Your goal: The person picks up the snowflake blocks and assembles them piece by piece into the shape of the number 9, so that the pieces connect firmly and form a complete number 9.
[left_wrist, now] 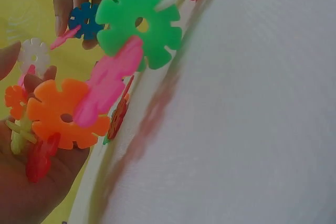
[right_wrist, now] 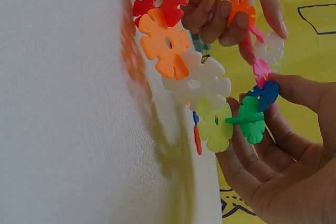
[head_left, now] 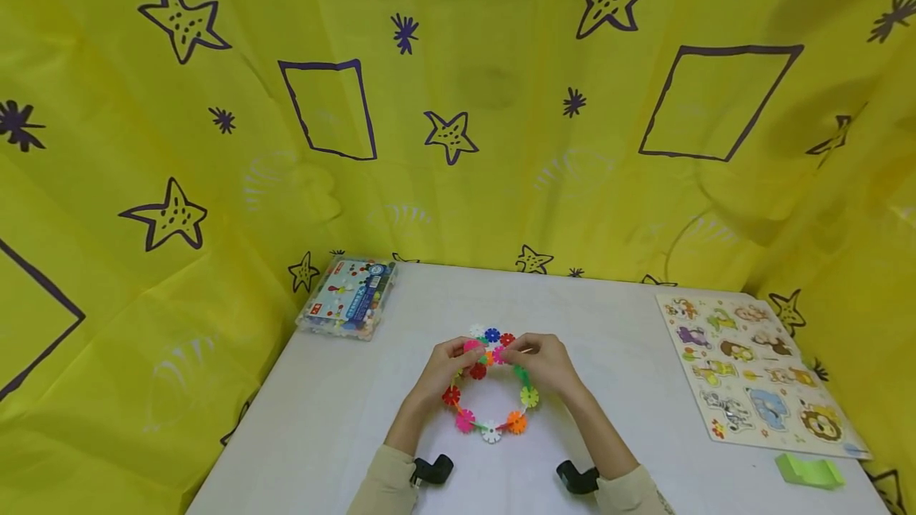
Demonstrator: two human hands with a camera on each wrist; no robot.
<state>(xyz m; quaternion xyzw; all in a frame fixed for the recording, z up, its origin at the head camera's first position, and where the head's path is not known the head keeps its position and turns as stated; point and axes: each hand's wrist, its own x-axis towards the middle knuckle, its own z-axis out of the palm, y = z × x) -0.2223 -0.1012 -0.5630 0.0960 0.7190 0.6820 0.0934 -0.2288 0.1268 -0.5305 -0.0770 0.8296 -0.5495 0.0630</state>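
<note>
A ring of interlocking snowflake discs (head_left: 490,434) in several colours is held up over the white table. My left hand (head_left: 438,374) grips its upper left part; in the left wrist view an orange disc (left_wrist: 65,116) and a green disc (left_wrist: 139,24) show near that hand. On the upper right, my right hand (head_left: 549,364) pinches the ring. The right wrist view shows its thumb on a blue disc (right_wrist: 264,96), with a green disc (right_wrist: 252,121) beside the fingers. Between both hands sits a white disc (right_wrist: 270,49). Fingers partly hide the ring's top.
Just beyond the hands are a blue disc (head_left: 492,335) and a red disc (head_left: 506,339). A clear plastic box (head_left: 348,298) with a printed label stands at back left. At right lie an animal picture board (head_left: 758,372) and a light green block (head_left: 809,471).
</note>
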